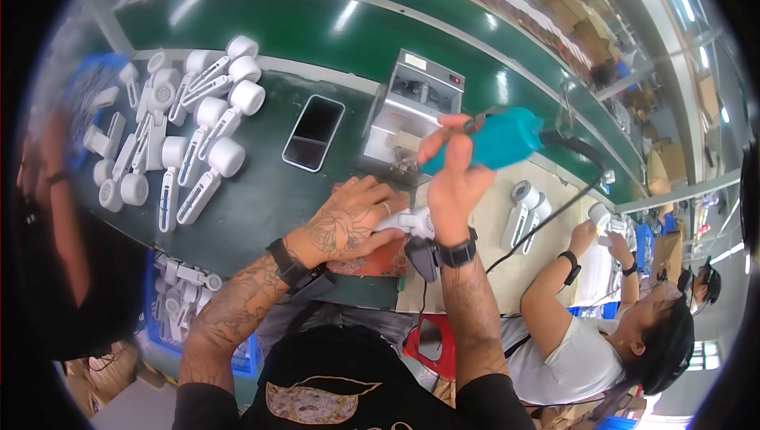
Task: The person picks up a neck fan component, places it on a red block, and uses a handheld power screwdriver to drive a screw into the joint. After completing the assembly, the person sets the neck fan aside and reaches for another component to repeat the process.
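Observation:
My right hand [457, 180] is closed around a teal electric screwdriver [511, 138], raised over the bench with its tip end at the front of a silver screw feeder [412, 109]. My left hand [348, 220] rests over a reddish pad [384, 262], its fingers closed on a white handheld fan [418, 222]. Much of that fan is hidden by both my hands. A black cable runs from the back of the screwdriver, bending down across the bench.
Many white handheld fans [207, 175] lie at the left of the dark bench, beside a phone [314, 133]. Two more fans [524, 212] lie on cardboard to the right. A blue crate [247, 355] of white parts stands below. Co-workers sit at both sides.

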The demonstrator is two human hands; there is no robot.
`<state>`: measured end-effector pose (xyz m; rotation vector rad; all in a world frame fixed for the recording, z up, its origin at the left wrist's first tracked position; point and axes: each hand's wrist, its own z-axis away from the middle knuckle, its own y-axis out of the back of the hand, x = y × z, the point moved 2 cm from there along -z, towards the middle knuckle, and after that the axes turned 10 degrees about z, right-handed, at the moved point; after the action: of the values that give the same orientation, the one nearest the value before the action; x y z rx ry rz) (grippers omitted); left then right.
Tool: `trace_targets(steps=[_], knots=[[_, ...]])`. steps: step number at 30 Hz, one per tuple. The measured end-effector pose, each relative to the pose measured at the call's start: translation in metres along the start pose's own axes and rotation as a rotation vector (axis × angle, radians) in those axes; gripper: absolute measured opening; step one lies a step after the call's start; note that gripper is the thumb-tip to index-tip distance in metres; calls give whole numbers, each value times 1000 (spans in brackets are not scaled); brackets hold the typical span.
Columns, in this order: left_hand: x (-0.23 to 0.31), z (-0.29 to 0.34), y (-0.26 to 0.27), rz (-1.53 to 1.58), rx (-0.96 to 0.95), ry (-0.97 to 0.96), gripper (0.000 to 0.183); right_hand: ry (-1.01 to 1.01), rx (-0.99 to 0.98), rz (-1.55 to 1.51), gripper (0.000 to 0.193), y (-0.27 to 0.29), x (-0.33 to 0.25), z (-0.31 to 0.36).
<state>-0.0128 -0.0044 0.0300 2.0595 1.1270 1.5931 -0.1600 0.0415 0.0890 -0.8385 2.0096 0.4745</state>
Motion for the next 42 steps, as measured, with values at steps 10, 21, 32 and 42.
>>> trace_targets(steps=[10,21,32,42], knots=[[-6,4,-3,33,9,27,52,-5,-3,52,34,-13,21,-3],[-9,5,-6,38,32,30,52,-203,-10,47,55,19,-6,40],[-6,4,-9,13,32,38,50,-194,-35,22,47,20,9,50],[-8,4,-9,-15,73,28,44,-204,-46,-27,42,19,14,48]])
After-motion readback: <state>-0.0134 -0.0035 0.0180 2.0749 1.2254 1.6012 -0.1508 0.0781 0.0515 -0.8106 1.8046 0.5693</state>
